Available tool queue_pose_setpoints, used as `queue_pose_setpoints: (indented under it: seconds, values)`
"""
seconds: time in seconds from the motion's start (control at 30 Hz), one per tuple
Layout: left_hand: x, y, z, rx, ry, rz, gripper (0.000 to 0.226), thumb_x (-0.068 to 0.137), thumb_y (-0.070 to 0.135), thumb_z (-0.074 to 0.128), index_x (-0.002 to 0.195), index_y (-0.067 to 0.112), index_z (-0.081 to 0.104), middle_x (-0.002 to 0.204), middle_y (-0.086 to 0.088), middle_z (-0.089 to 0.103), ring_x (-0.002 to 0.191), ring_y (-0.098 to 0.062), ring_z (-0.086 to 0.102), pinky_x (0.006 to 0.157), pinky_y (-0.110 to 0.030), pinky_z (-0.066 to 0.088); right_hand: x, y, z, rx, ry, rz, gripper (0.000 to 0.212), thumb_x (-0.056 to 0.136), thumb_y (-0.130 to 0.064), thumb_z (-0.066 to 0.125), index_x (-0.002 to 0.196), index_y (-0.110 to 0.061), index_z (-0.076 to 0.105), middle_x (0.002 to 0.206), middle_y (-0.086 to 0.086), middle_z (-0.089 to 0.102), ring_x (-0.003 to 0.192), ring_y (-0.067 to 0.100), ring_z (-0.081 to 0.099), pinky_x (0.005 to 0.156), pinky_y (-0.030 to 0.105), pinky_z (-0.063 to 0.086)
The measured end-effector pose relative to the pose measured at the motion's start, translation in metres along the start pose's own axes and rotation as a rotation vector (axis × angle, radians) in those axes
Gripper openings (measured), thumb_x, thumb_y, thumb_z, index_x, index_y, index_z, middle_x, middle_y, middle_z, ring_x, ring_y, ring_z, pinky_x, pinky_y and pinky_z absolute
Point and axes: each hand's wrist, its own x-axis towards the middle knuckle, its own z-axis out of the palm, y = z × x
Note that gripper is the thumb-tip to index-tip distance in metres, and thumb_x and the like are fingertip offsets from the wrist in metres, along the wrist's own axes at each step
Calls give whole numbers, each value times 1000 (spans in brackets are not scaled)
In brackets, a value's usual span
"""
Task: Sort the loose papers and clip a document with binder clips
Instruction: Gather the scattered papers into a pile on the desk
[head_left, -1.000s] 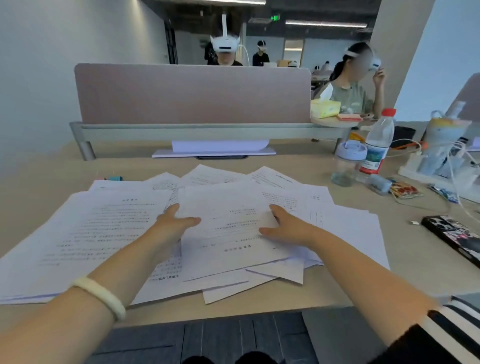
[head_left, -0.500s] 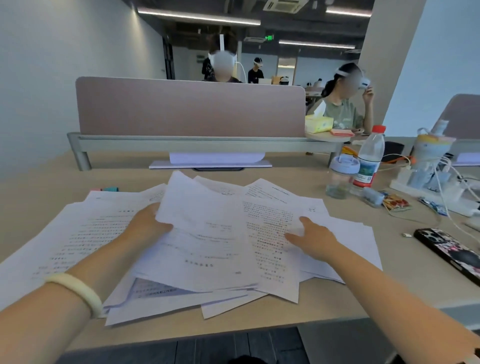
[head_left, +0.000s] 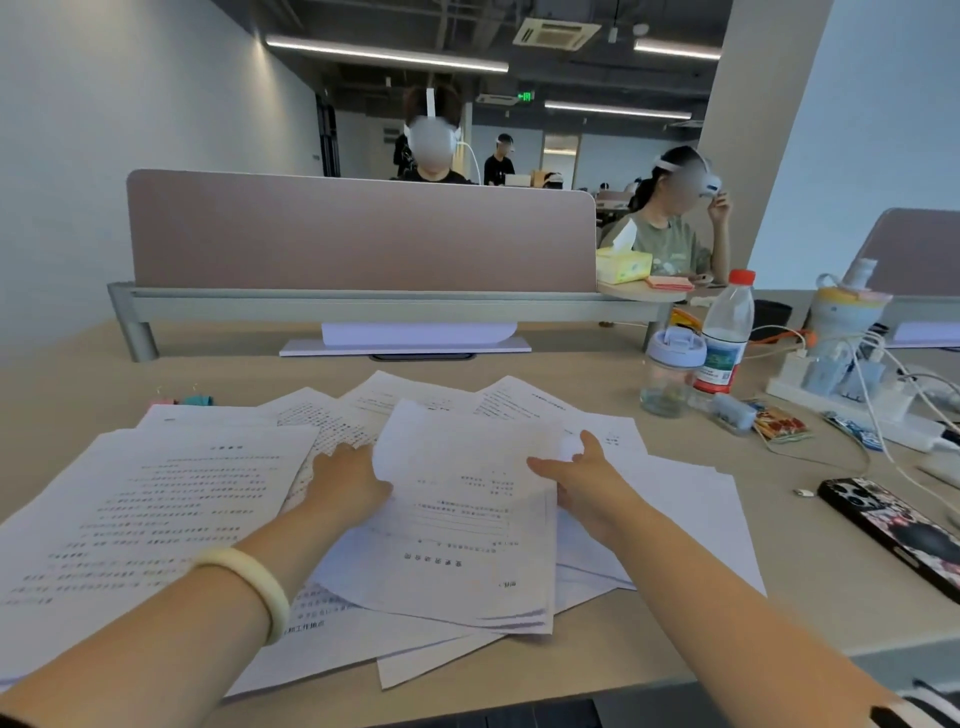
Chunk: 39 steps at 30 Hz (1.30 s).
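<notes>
2 hands pinch one thin stack of sheets (head_left: 457, 514) mid-desk, left hand (head_left: 347, 480) and right hand (head_left: 587, 480) at its side edges. Paper seems light, floppy and slippery, so grip both edges firmly.

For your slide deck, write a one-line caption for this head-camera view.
Both hands, left and right, hold a small stack of pages above loose papers on the desk.

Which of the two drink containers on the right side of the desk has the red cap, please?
The taller clear plastic bottle with the printed label has the red cap. The shorter tumbler just left of it has a pale lavender flip lid instead.
</notes>
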Motion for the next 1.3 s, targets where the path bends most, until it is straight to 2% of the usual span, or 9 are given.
queue_pose_setpoints:
  seconds: [0.13,0.23,0.37,0.57,0.63,0.73,1.0,1.17,1.3]
  values:
    - [0,-6,10,101,-111,16,40,87,40,50,117,13,53,132,-13,41,124,-34,37,101,-38,37,4,3,18,-139,34,-8,74,80,-11,70,143,-15,30,135,10,51,116,32,55,97,48,49]
    - [-3,-12,8,51,-110,54,21,87,41,51,93,22,55,119,-10,48,123,-33,42,99,-36,38,1,6,25,-499,-8,-82,48,79,-4,58,125,-11,47,116,7,60,103,23,56,86,36,50]
    - [-11,-43,-9,28,-84,50,52,90,44,49,138,27,42,148,-5,34,136,-28,32,110,-36,29,-3,-6,7,-546,93,-157,37,84,0,52,120,-10,48,108,8,60,90,20,53,76,38,48]
    - [-21,-138,-49,195,30,-207,62,90,50,43,145,22,30,155,-7,24,138,-31,29,112,-41,31,-8,-34,10,-317,16,-157,30,87,2,57,111,-16,53,107,7,65,90,25,61,87,40,49]
    - [-26,-164,-56,198,37,-282,63,90,51,41,144,21,30,154,-9,26,137,-32,32,111,-40,32,-9,-36,40,-257,-67,-149,29,88,5,56,111,-13,54,105,7,64,87,25,61,78,35,49]
    - [-33,-193,-64,157,62,-355,60,93,49,37,143,17,33,151,-13,32,135,-34,34,109,-41,32,-10,-28,100,-318,-162,-144,34,86,5,58,118,-7,53,109,9,62,88,25,60,63,27,47]
    - [-33,-229,-87,2,66,-462,63,96,52,27,144,12,29,151,-13,33,138,-31,30,110,-36,22,-13,9,210,-497,-277,-163,41,85,0,54,125,-3,49,115,11,60,109,31,57,93,37,47]
    - [-34,-214,-101,-462,45,-432,62,94,30,53,144,2,28,152,-16,30,139,-35,30,112,-42,26,-14,17,248,-426,-307,-157,77,83,-7,66,144,-10,19,137,7,45,128,27,44,100,31,38]
    - [-38,-216,-101,-577,24,-433,67,88,18,62,144,3,29,153,-10,28,141,-28,27,111,-36,23,-7,19,257,-204,-278,48,107,77,-7,73,151,-17,-3,149,13,33,132,34,41,105,48,42]
